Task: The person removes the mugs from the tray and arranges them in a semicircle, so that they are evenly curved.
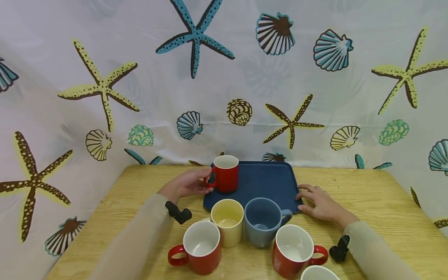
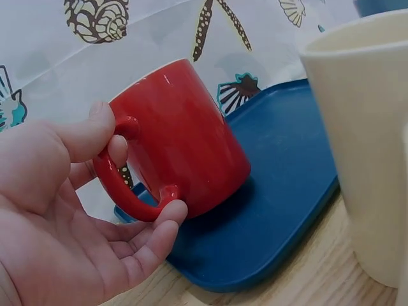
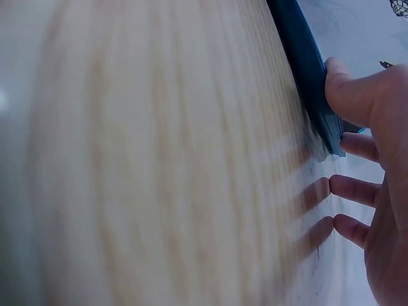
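Note:
My left hand pinches the handle of a red mug with a white inside. The mug is upright at the left end of a dark blue tray, its base right at the tray's surface. In the left wrist view, thumb and fingers lie around the red handle. At the tray's right edge is my right hand, its fingers loosely spread. The right wrist view has that thumb against the tray's side and the other fingertips down by the wood.
Nearer to me are a cream mug, a blue mug, a red mug at left and another red mug at right. A white-rimmed cup is cut off below. Behind the wooden table hangs a shell-patterned cloth.

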`<state>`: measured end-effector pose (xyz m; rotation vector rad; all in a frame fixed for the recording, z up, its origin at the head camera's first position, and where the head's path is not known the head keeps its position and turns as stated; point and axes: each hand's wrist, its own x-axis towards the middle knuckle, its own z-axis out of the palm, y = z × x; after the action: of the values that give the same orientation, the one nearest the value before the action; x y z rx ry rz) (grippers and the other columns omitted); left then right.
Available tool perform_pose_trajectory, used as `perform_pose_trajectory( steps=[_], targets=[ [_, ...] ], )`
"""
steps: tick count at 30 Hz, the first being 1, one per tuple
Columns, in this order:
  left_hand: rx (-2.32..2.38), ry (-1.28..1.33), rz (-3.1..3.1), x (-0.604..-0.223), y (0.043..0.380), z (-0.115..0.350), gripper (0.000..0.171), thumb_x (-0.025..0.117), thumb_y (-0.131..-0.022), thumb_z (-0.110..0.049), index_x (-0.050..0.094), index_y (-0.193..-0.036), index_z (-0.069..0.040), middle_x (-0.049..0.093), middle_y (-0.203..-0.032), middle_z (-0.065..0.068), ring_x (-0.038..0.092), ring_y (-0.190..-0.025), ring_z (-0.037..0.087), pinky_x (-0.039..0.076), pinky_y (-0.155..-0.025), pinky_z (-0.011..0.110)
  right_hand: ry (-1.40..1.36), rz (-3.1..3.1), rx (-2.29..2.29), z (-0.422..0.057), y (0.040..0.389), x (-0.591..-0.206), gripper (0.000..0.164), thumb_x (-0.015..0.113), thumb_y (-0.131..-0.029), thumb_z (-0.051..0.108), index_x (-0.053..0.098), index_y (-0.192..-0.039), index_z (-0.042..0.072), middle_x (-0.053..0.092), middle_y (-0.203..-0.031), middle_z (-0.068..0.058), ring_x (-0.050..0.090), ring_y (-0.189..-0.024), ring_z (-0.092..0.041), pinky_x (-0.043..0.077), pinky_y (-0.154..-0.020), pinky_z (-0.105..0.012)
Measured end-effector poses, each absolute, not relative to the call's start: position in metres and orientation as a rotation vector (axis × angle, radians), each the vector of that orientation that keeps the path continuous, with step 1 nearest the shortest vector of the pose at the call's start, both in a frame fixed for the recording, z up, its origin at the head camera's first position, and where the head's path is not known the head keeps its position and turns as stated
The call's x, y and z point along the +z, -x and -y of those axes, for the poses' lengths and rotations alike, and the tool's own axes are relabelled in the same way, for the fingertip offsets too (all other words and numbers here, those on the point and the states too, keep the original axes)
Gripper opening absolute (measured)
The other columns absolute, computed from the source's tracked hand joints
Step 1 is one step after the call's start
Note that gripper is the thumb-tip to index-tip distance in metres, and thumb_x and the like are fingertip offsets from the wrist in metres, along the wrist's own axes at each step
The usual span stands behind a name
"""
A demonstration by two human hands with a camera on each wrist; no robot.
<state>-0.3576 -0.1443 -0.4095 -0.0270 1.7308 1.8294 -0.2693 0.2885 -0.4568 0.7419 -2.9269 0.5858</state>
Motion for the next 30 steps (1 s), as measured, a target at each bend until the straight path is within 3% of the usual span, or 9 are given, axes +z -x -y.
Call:
perform_pose_trajectory(
  steps=[7, 13, 24, 30],
  targets=[
    [1.855, -0.024, -1.685, -0.406, 0.347, 0.153, 0.021, 0.045, -0.098, -0.033, 0.053, -0.095, -0.014, 0.048, -0.116, 0.021, 0.057, -0.087, 0.028, 0.049, -0.082, 0.035, -0.751, 2.919, 0.577, -0.290, 0.271, -0.460, 0.027, 0.062, -0.087, 0.037, 0.063, -0.108, 0.020, 0.041, -0.138, -0.014, 0.040, -0.118, -0.040, 0.030, -0.095, -0.062],
    [1.878, -0.027, -1.688, -0.402, 0.337, 0.159, 0.026, 0.049, -0.097, -0.034, 0.053, -0.081, -0.014, 0.047, -0.112, 0.019, 0.057, -0.092, 0.029, 0.048, -0.085, 0.035, -0.752, 2.912, 0.585, -0.291, 0.271, -0.460, 0.027, 0.062, -0.087, 0.038, 0.063, -0.108, 0.020, 0.041, -0.138, -0.014, 0.040, -0.118, -0.041, 0.029, -0.095, -0.063],
    [1.906, -0.067, -1.672, -0.400, 0.325, 0.176, 0.024, 0.050, -0.097, -0.033, 0.054, -0.086, -0.012, 0.047, -0.114, 0.019, 0.054, -0.099, 0.031, 0.046, -0.089, 0.037, -0.726, 2.929, 0.595, -0.289, 0.270, -0.460, 0.028, 0.063, -0.087, 0.036, 0.063, -0.109, 0.019, 0.040, -0.140, -0.014, 0.039, -0.119, -0.039, 0.029, -0.096, -0.061],
    [1.889, -0.068, -1.705, -0.404, 0.316, 0.188, 0.025, 0.050, -0.096, -0.035, 0.054, -0.086, -0.012, 0.051, -0.107, 0.016, 0.056, -0.096, 0.030, 0.045, -0.090, 0.039, -0.715, 2.931, 0.592, -0.288, 0.269, -0.459, 0.028, 0.062, -0.087, 0.035, 0.063, -0.109, 0.018, 0.040, -0.139, -0.014, 0.039, -0.119, -0.039, 0.029, -0.096, -0.062]
  ],
)
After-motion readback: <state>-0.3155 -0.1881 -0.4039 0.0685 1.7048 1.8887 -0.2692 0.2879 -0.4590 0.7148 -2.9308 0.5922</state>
